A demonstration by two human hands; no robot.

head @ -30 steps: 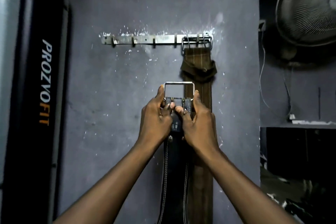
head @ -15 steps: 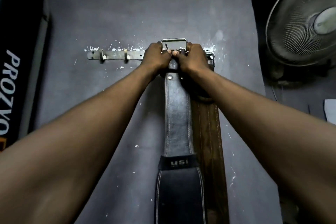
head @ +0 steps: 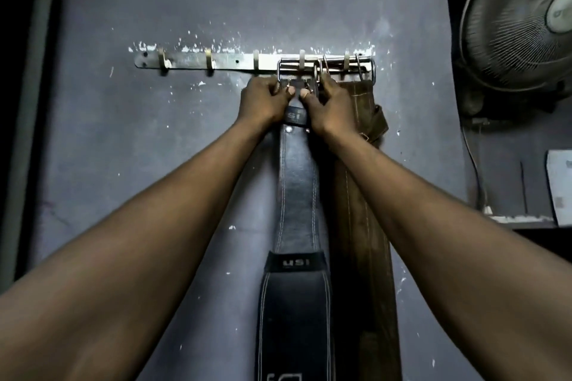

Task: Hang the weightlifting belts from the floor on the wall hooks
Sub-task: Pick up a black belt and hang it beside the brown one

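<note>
A metal hook rail (head: 192, 59) is fixed across the grey wall. A black leather belt (head: 297, 195) marked "USI" hangs straight down from it, its steel buckle (head: 297, 66) sitting over a hook right of the rail's middle. My left hand (head: 263, 100) and my right hand (head: 329, 103) both grip the belt's top end just under the buckle, thumbs pressed on the strap. A brown belt (head: 362, 226) hangs to the right from the rail's last hook, partly behind my right forearm.
Three bare hooks remain on the rail's left part (head: 209, 60). A wall fan (head: 523, 18) sits at the upper right above a shelf (head: 520, 219). A dark padded machine edge (head: 28, 102) runs down the left side.
Both hands raised the black belt from chest height up to the rail. The buckle now lies over a hook, and the hands sit slightly lower beneath it.
</note>
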